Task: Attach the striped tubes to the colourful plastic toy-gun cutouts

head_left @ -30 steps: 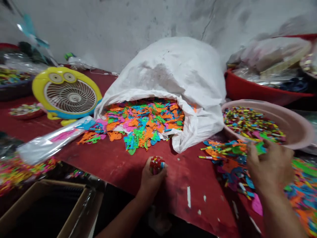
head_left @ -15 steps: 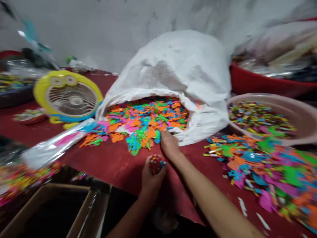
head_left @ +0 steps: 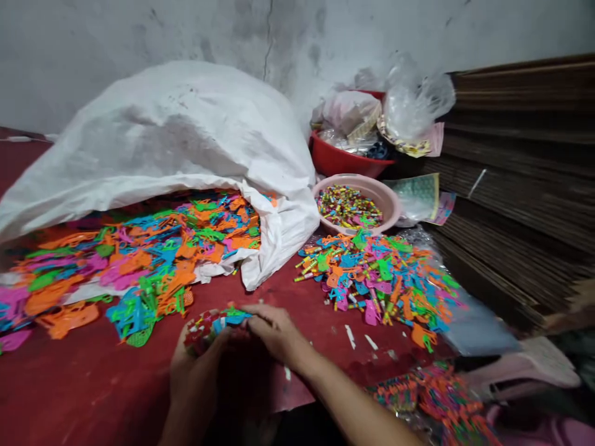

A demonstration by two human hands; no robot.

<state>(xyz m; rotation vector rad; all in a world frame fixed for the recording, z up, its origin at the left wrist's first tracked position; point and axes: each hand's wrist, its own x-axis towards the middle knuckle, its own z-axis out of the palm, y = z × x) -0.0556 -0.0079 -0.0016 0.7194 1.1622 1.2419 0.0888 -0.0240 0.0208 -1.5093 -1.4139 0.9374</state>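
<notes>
My left hand (head_left: 198,365) is wrapped round a bundle of small red and white pieces (head_left: 199,331) near the table's front edge. Beside it, my right hand (head_left: 276,334) pinches blue and green plastic pieces (head_left: 232,317) against the top of the bundle; the fingertips are partly hidden. Behind both hands a large white sack (head_left: 186,124) lies open, with flat orange, green, blue and pink plastic shapes (head_left: 174,248) spilling from its mouth onto the red table (head_left: 93,390).
To the right lies a pile of coloured shapes with small tubes (head_left: 381,279). Behind it stand a pink basin (head_left: 395,210) of tubes and a red basin (head_left: 330,158) with plastic bags. Stacked dark sheets (head_left: 520,155) fill the right side. White scraps (head_left: 350,336) lie nearby.
The view has turned right. My right hand has left the shapes at the sack's mouth and come to my left hand, with blue and green pieces now at the bundle.
</notes>
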